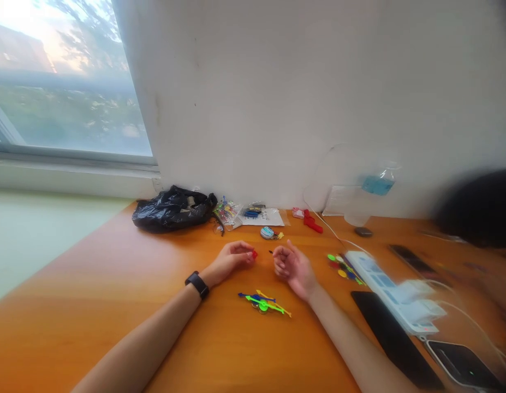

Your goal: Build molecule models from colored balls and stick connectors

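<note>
My left hand (235, 257), a dark watch on its wrist, is closed with a small red piece (255, 254) pinched at its fingertips. Across a narrow gap, my right hand (292, 267) has its fingers curled, palm partly turned up. A small dark piece (271, 251) shows at its fingertips; its kind is too small to make out. Both hands are just above the wooden table (187, 333). Nearer to me, between the forearms, lies a small pile of blue, yellow and green plastic arrow-shaped spinners (263, 303).
At the back are a black plastic bag (171, 210), a bag of colourful pieces (227, 210), a round tin (267, 233) and a red item (313, 221). On the right lie more colourful pieces (346, 268), a power strip (379, 278) with chargers and phones. Another person's head (477, 207) leans in.
</note>
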Available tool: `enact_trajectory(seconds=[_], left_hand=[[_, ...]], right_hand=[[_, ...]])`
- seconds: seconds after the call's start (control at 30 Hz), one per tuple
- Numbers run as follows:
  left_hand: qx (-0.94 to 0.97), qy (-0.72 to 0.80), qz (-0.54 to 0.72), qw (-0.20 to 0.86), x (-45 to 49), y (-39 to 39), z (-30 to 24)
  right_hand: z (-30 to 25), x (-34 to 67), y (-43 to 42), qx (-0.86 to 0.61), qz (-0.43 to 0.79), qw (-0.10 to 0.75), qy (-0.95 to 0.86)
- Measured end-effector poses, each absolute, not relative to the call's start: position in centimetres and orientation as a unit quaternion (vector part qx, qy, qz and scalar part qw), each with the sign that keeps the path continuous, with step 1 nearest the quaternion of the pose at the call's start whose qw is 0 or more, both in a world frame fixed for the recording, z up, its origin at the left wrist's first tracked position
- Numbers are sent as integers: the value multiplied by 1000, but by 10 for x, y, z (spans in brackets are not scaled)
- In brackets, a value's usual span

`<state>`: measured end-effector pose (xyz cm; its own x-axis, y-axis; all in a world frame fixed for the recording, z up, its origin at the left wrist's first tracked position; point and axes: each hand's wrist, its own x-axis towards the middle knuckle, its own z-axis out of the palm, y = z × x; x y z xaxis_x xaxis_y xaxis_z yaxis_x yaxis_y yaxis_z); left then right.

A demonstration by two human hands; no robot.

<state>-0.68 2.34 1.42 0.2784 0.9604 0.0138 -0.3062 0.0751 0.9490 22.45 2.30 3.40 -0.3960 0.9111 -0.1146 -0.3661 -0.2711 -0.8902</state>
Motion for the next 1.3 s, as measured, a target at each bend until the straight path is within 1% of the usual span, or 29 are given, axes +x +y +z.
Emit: enact_trajectory(seconds=[0.23,0.5,0.57,0.67,0.77,0.83,0.93,1.03,1.3], left_hand=[[417,325,497,688,-9,33,1],[328,290,481,760,-14,40,3],[342,293,482,752,-13,39,3],[401,312,488,709,-9,34,3],[453,342,474,673,-5,26,6],[471,349,467,662,-4,23,9],[482,345,470,654,-2,20,12],[486,353,467,649,-1,19,13],[557,395,417,600,4,15,15]], right_hand=[[33,225,23,-326,734,433,-410],[34,225,24,-329,737,434,-401],[33,225,25,-331,734,435,-403],[30,224,25,-345,717,443,-414],[23,221,26,-394,660,450,-454],[17,219,25,-425,604,437,-513],[8,215,25,-421,553,393,-602],[2,214,26,-407,550,372,-627],[-3,218,30,-432,536,386,-615]])
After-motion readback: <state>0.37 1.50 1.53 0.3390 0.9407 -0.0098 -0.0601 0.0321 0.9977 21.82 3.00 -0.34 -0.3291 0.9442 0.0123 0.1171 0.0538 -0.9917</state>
